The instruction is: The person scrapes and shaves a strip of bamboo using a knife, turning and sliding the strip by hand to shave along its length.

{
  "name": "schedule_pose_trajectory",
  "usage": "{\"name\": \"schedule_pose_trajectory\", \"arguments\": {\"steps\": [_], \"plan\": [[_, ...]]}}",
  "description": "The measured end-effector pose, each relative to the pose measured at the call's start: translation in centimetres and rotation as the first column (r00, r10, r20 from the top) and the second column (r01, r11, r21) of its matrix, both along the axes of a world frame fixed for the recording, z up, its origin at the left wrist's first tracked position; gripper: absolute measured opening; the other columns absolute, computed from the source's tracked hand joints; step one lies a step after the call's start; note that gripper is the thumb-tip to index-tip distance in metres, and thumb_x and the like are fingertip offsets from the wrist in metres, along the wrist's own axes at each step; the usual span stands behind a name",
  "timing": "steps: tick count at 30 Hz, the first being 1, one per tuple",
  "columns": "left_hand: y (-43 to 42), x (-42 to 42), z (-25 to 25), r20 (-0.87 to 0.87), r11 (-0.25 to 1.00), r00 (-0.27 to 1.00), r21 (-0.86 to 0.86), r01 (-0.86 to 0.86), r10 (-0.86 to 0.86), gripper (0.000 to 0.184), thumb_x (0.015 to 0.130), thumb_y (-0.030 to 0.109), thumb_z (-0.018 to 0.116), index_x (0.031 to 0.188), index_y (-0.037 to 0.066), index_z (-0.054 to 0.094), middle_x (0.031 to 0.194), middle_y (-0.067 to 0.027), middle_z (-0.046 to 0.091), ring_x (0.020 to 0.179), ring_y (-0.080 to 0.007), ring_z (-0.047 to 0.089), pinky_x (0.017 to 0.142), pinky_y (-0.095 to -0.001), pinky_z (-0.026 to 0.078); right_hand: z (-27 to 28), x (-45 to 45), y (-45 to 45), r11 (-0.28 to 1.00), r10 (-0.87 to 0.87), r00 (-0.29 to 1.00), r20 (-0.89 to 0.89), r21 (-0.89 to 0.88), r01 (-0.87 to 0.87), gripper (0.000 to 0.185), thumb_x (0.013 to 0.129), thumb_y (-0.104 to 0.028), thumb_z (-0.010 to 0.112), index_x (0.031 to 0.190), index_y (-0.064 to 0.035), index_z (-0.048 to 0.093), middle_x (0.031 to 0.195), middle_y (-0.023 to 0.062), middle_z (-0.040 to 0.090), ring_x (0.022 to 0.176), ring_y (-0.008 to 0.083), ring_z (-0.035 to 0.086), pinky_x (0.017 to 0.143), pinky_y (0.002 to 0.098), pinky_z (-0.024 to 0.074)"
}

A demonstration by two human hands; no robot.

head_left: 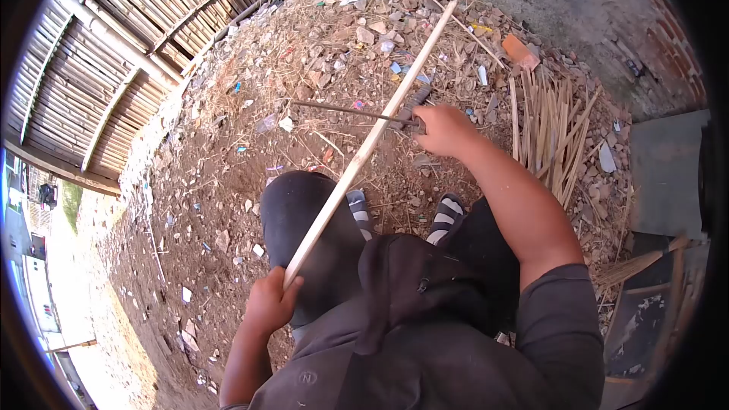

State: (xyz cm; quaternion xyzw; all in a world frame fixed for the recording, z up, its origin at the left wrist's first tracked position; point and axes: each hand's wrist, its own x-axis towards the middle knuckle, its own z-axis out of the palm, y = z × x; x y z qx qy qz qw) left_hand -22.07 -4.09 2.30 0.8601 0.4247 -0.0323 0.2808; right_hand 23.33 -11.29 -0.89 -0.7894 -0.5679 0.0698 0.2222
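A long pale bamboo strip runs slantwise from my lap out over the littered ground. My left hand is closed around its lower end, beside my left knee. My right hand grips the handle of a long, thin, dark knife-like blade, which points left and crosses the strip at its upper half. The handle is mostly hidden by my fingers, so the exact kind of tool is hard to make out. Whether the blade touches the strip, I cannot tell.
A pile of split bamboo strips lies to the right, near an orange brick piece. A bamboo fence stands at upper left, a brick wall at upper right. Stones and scraps litter the ground. A grey panel is far right.
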Motion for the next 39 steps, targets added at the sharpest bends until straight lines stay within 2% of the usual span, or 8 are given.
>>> {"name": "schedule_pose_trajectory", "arguments": {"steps": [8, 11, 20, 24, 27, 32, 35, 39], "plan": [[0.8, 0.0, 0.0, 0.014, 0.998, 0.999, -0.038, 0.046, -0.046, 0.036, 0.098, 0.03, 0.066, 0.081, 0.001, 0.051, 0.07, -0.0261, 0.061, 0.071, -0.0493, 0.063, 0.061, -0.0544, 0.046, 1.7, -2.1, -0.6, 0.985, 0.147, 0.983, 0.11, -0.111, -0.134, 0.029, 0.076, -0.021, 0.077, 0.099, -0.0063, 0.067, 0.08, 0.0172, 0.07, 0.081, 0.0387, 0.07, 0.07, 0.0502, 0.0537], [0.4, 0.0, -0.1, 0.009, 0.999, 1.0, -0.031, -0.014, 0.015, 0.036, 0.098, 0.03, 0.065, 0.081, 0.001, 0.051, 0.069, -0.0255, 0.061, 0.07, -0.0491, 0.063, 0.061, -0.0544, 0.046, -2.3, 2.6, 0.3, 0.959, -0.248, 0.955, -0.161, 0.103, 0.266, 0.031, 0.076, -0.022, 0.078, 0.1, -0.0069, 0.066, 0.081, 0.017, 0.07, 0.082, 0.0391, 0.07, 0.07, 0.0507, 0.0537], [0.1, -0.2, -1.4, 0.05, 0.996, 0.999, 0.084, 0.008, -0.012, 0.038, 0.095, 0.032, 0.069, 0.08, 0.002, 0.051, 0.07, -0.0257, 0.063, 0.071, -0.05, 0.063, 0.061, -0.0551, 0.048, 2.9, -3.6, -0.3, 0.967, 0.179, 0.97, 0.165, -0.21, -0.142, 0.046, 0.077, -0.019, 0.075, 0.119, -0.0021, 0.067, 0.084, 0.0207, 0.071, 0.084, 0.0408, 0.069, 0.075, 0.0498, 0.0545], [-0.7, -0.4, -1.7, 0.081, 0.995, 0.996, 0.09, -0.053, 0.046, 0.039, 0.093, 0.032, 0.071, 0.079, 0.003, 0.051, 0.069, -0.0253, 0.062, 0.069, -0.0492, 0.063, 0.06, -0.0549, 0.048, -0.4, 1.3, 0.8, 0.978, -0.197, 0.977, -0.08, 0.052, 0.202, 0.042, 0.078, -0.018, 0.074, 0.116, -0.0017, 0.067, 0.076, 0.0213, 0.068, 0.077, 0.0404, 0.07, 0.07, 0.0484, 0.0544], [-0.5, -0.5, -1.5, 0.053, 0.993, 0.998, 0.107, -0.048, 0.043, 0.039, 0.092, 0.032, 0.072, 0.079, 0.003, 0.051, 0.069, -0.025, 0.062, 0.068, -0.0482, 0.064, 0.06, -0.0542, 0.048, -0.7, 1.6, 0.3, 0.984, -0.179, 0.979, -0.097, -0.014, 0.179, 0.039, 0.079, -0.017, 0.074, 0.114, -0.0014, 0.066, 0.074, 0.0204, 0.068, 0.074, 0.0408, 0.069, 0.069, 0.0478, 0.0544], [0.0, -0.3, -1.8, 0.079, 0.997, 0.997, 0.083, -0.012, 0.005, 0.039, 0.092, 0.032, 0.073, 0.079, 0.002, 0.051, 0.069, -0.0249, 0.062, 0.068, -0.0481, 0.064, 0.06, -0.0538, 0.048, 1.7, -3.1, -0.2, 0.964, 0.251, 0.942, 0.222, -0.15, -0.221, 0.035, 0.08, -0.018, 0.073, 0.109, -0.0009, 0.066, 0.074, 0.0192, 0.067, 0.074, 0.0381, 0.069, 0.066, 0.0487, 0.0522], [-0.3, -0.5, -1.5, 0.086, 0.999, 0.996, 0.022, -0.037, 0.035, 0.039, 0.093, 0.032, 0.072, 0.08, 0.002, 0.051, 0.07, -0.0249, 0.062, 0.069, -0.0482, 0.064, 0.06, -0.0535, 0.048, -1.4, 0.4, 0.8, 0.995, -0.095, 0.977, -0.189, 0.001, 0.097, 0.039, 0.079, -0.021, 0.074, 0.112, -0.0004, 0.067, 0.075, 0.0182, 0.068, 0.072, 0.0363, 0.069, 0.067, 0.0478, 0.0522], [-0.1, -0.3, -0.8, 0.061, 0.999, 0.997, 0.013, -0.039, 0.038, 0.039, 0.094, 0.033, 0.071, 0.082, 0.002, 0.051, 0.07, -0.0246, 0.063, 0.069, -0.048, 0.064, 0.06, -0.053, 0.048, -1.7, 1.6, 0.2, 0.991, -0.127, 0.986, -0.112, 0.033, 0.131, 0.043, 0.078, -0.022, 0.076, 0.114, -0.0001, 0.068, 0.073, 0.0194, 0.067, 0.069, 0.0373, 0.068, 0.067, 0.0467, 0.0524]]}}
